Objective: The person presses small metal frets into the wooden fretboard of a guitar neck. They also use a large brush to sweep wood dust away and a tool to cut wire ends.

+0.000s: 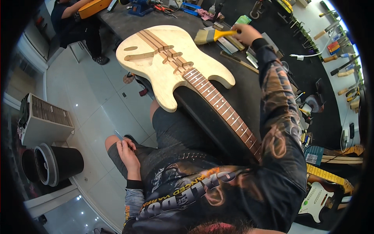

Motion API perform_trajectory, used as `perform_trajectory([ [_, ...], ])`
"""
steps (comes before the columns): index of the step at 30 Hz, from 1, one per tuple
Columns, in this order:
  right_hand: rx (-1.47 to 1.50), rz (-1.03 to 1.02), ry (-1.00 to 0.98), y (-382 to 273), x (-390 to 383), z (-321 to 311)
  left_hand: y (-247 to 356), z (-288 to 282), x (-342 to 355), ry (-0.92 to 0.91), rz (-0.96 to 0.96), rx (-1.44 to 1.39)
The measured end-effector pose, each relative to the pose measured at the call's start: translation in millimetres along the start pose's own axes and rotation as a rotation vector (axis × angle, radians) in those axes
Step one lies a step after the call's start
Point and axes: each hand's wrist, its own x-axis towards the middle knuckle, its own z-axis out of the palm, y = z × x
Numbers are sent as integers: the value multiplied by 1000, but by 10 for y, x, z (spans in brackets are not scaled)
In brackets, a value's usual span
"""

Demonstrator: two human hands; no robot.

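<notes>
An unfinished pale-wood electric guitar body [136, 58] with routed cavities and brown centre stripes rests on the dark bench, joined to a dark fretboard neck [216, 101] running down toward me over a black padded support [194, 121]. My right hand [247, 35] is closed on a yellow-handled paintbrush [206, 37], its bristles just off the body's upper right edge. My left hand [129, 154] is down by my left knee, closed on a thin, light-coloured tool [120, 137] that I cannot make out clearly.
A co-worker [89, 43] sits at upper left with an orange guitar [91, 8]. Assorted tools [233, 46] lie on the bench [296, 78]; more hang on the right-hand rack [339, 58]. A black bin [66, 165], a drawer cabinet [43, 121] and other guitars [323, 173] surround me.
</notes>
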Motion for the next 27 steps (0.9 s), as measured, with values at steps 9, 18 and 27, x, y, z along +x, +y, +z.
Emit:
perform_trajectory([
  [9, 794, -219, 287, -996, 518, 795, -60, 173, 489, 56, -131, -30],
  [18, 987, -285, 312, -1768, -675, -161, -251, 43, 671, 119, -214, 0],
  [27, 104, -382, 583, -1835, -1584, -207, -480, -93, 979, 147, -294, -116],
])
